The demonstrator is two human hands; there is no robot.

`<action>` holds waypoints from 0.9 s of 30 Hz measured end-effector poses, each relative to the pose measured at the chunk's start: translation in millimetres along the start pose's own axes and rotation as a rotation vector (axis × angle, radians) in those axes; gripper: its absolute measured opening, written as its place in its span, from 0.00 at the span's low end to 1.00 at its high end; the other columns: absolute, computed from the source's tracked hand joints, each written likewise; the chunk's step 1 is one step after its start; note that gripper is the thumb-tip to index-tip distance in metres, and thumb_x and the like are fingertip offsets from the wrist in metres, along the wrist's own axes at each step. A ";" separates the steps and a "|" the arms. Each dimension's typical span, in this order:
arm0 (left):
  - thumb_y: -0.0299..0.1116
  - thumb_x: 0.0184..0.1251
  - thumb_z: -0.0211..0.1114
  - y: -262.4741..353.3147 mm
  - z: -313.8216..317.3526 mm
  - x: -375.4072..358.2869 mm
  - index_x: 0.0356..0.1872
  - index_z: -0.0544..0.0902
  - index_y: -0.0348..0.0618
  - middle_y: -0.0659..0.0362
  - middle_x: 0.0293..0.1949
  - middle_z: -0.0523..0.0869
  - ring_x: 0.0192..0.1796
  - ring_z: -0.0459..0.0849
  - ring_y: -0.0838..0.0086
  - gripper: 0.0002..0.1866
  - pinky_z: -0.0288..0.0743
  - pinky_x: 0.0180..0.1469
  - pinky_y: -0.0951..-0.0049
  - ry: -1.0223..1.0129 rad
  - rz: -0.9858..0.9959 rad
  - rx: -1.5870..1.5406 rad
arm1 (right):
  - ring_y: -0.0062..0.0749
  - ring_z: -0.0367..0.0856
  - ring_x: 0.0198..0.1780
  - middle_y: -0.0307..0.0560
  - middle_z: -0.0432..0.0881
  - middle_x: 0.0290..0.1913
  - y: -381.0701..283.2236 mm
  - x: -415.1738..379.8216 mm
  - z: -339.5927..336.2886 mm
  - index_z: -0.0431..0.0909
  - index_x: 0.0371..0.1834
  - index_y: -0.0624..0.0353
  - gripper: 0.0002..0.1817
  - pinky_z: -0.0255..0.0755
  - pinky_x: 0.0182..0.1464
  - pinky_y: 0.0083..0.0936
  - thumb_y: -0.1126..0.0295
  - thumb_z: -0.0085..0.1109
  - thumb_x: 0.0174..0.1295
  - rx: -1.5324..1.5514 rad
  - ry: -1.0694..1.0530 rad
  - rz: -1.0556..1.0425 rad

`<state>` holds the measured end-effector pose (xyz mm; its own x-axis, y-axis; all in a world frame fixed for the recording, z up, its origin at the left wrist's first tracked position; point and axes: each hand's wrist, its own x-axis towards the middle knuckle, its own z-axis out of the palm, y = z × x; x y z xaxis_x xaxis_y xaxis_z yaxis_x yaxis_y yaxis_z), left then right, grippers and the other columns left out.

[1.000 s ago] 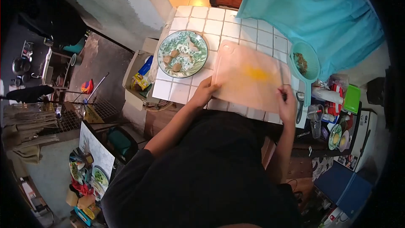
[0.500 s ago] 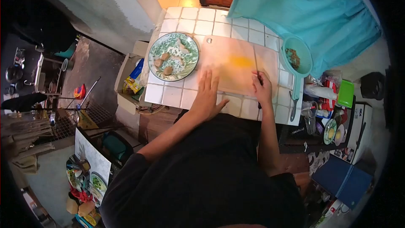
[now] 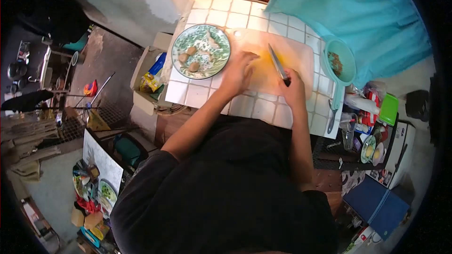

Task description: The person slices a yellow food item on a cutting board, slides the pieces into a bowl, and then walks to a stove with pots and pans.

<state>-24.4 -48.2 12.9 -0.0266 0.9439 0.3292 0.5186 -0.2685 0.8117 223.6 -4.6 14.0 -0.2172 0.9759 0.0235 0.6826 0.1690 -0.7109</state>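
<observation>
A pink cutting board (image 3: 299, 56) with a yellow-orange stain lies on the white tiled counter (image 3: 240, 20). My right hand (image 3: 294, 88) is closed round the dark handle of a knife (image 3: 277, 61), whose blade points up and left over the board. My left hand (image 3: 239, 73) is at the board's left edge, fingers bent and apart, holding nothing. Left of it stands a green-patterned plate (image 3: 201, 51) with several brown pieces and some pale bits on it.
A turquoise strainer (image 3: 346, 61) with brown bits sits at the counter's right, above a grey-handled tool (image 3: 332, 120). A turquoise curtain (image 3: 358, 23) hangs behind. An open cardboard box (image 3: 141, 84) stands left of the counter. Dishes and packages crowd a rack at the right.
The knife has turned, so its blade now slants up and left. My left hand has risen from lying flat to a bent pose. The view has shifted slightly.
</observation>
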 end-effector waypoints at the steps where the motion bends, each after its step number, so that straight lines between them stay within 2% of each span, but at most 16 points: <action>1: 0.20 0.67 0.68 11.6 -20.3 4.4 0.56 0.85 0.43 0.50 0.51 0.85 0.55 0.85 0.55 0.17 0.78 0.63 0.56 0.110 -0.203 -0.222 | 0.51 0.88 0.56 0.57 0.86 0.57 6.9 -1.0 -0.4 0.82 0.62 0.60 0.22 0.81 0.59 0.42 0.69 0.72 0.65 -0.011 -0.013 -0.023; 3: 0.20 0.68 0.68 -4.1 -67.0 4.5 0.52 0.85 0.42 0.50 0.46 0.85 0.51 0.85 0.55 0.14 0.79 0.59 0.58 0.242 -0.222 0.104 | 0.50 0.88 0.55 0.56 0.86 0.56 -3.7 -3.2 -7.9 0.82 0.62 0.60 0.22 0.81 0.58 0.41 0.69 0.72 0.65 -0.036 -0.041 -0.003; 4: 0.22 0.68 0.70 -10.9 -91.5 0.5 0.51 0.86 0.41 0.50 0.44 0.85 0.50 0.85 0.54 0.12 0.79 0.57 0.56 0.245 -0.205 0.289 | 0.49 0.88 0.55 0.55 0.86 0.55 -7.3 -3.2 -11.0 0.82 0.61 0.60 0.22 0.81 0.58 0.41 0.69 0.73 0.65 -0.071 -0.052 0.018; 6: 0.28 0.65 0.75 -19.6 -123.4 -17.1 0.52 0.86 0.40 0.47 0.51 0.85 0.55 0.85 0.50 0.16 0.79 0.60 0.53 0.143 -0.348 0.575 | 0.47 0.88 0.54 0.53 0.86 0.54 -3.7 -0.6 -9.3 0.83 0.61 0.59 0.22 0.81 0.58 0.40 0.68 0.73 0.65 -0.089 -0.043 0.008; 8: 0.27 0.64 0.76 -24.9 -135.7 -29.0 0.52 0.87 0.39 0.45 0.55 0.85 0.57 0.85 0.49 0.16 0.80 0.61 0.52 -0.012 -0.496 0.699 | 0.47 0.88 0.53 0.52 0.85 0.54 -4.6 2.5 -9.1 0.83 0.61 0.59 0.22 0.81 0.57 0.40 0.68 0.73 0.65 -0.049 -0.072 -0.006; 12: 0.26 0.63 0.76 -35.9 -138.4 -38.5 0.52 0.87 0.38 0.45 0.56 0.85 0.58 0.85 0.48 0.16 0.80 0.61 0.51 -0.074 -0.516 0.635 | 0.47 0.88 0.52 0.52 0.85 0.53 -1.6 3.9 -6.0 0.83 0.60 0.59 0.21 0.81 0.56 0.40 0.69 0.73 0.64 -0.074 -0.039 -0.009; 15: 0.25 0.63 0.76 -33.6 -134.2 -36.7 0.51 0.87 0.38 0.47 0.55 0.85 0.58 0.85 0.50 0.16 0.80 0.61 0.53 -0.028 -0.457 0.581 | 0.47 0.87 0.54 0.53 0.85 0.52 3.8 2.6 -8.7 0.83 0.60 0.58 0.20 0.80 0.57 0.42 0.70 0.72 0.64 -0.048 -0.060 0.040; 17: 0.23 0.63 0.76 -9.7 -128.3 -19.0 0.52 0.87 0.38 0.49 0.54 0.86 0.54 0.87 0.53 0.16 0.82 0.57 0.58 0.067 -0.389 0.382 | 0.46 0.90 0.45 0.54 0.87 0.45 15.5 4.3 -9.9 0.80 0.62 0.60 0.21 0.83 0.49 0.42 0.68 0.70 0.68 -0.126 -0.134 -0.026; 18: 0.23 0.63 0.76 0.0 -119.7 -8.9 0.52 0.87 0.38 0.49 0.54 0.86 0.54 0.87 0.53 0.16 0.82 0.57 0.58 0.060 -0.384 0.372 | 0.46 0.90 0.45 0.54 0.87 0.45 5.0 4.2 -14.1 0.80 0.62 0.60 0.21 0.83 0.49 0.42 0.68 0.70 0.68 -0.134 -0.128 -0.017; 20: 0.23 0.64 0.76 15.6 -92.2 13.2 0.53 0.87 0.38 0.49 0.51 0.86 0.48 0.89 0.56 0.16 0.84 0.52 0.62 0.018 -0.279 0.114 | 0.43 0.90 0.31 0.53 0.87 0.35 -28.3 3.0 -21.2 0.76 0.65 0.62 0.22 0.82 0.38 0.41 0.63 0.67 0.74 0.227 -0.208 0.342; 21: 0.21 0.63 0.76 19.0 -77.2 21.4 0.55 0.86 0.39 0.49 0.50 0.86 0.45 0.90 0.57 0.18 0.85 0.47 0.63 -0.023 -0.192 0.092 | 0.38 0.86 0.21 0.51 0.84 0.27 -16.6 4.3 -13.5 0.73 0.67 0.64 0.23 0.79 0.29 0.38 0.60 0.63 0.77 0.223 -0.189 0.285; 24: 0.19 0.64 0.75 20.2 -27.5 42.6 0.55 0.85 0.39 0.50 0.49 0.86 0.45 0.90 0.58 0.19 0.86 0.47 0.64 -0.010 -0.231 -0.086 | 0.34 0.86 0.23 0.51 0.84 0.28 -4.3 6.1 -2.5 0.73 0.68 0.62 0.23 0.77 0.27 0.34 0.61 0.63 0.77 0.255 -0.140 0.287; 25: 0.19 0.65 0.75 9.0 -14.9 44.4 0.56 0.85 0.39 0.52 0.50 0.87 0.43 0.90 0.66 0.18 0.83 0.44 0.69 -0.002 -0.141 -0.093 | 0.34 0.86 0.23 0.51 0.84 0.28 1.6 8.1 0.8 0.73 0.68 0.62 0.23 0.77 0.27 0.34 0.61 0.63 0.77 0.262 -0.126 0.293; 27: 0.19 0.65 0.75 -5.8 0.2 47.4 0.56 0.85 0.39 0.52 0.51 0.87 0.44 0.90 0.65 0.18 0.83 0.45 0.68 -0.043 -0.127 -0.060 | 0.30 0.83 0.22 0.48 0.83 0.27 15.1 6.5 5.2 0.72 0.69 0.63 0.25 0.75 0.26 0.30 0.60 0.64 0.77 0.332 -0.141 0.252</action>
<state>-28.5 -1.9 23.7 -0.0518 0.9779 0.2023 0.4611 -0.1563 0.8735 228.8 3.5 -0.2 -0.1812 0.9487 -0.2590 0.4700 -0.1478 -0.8702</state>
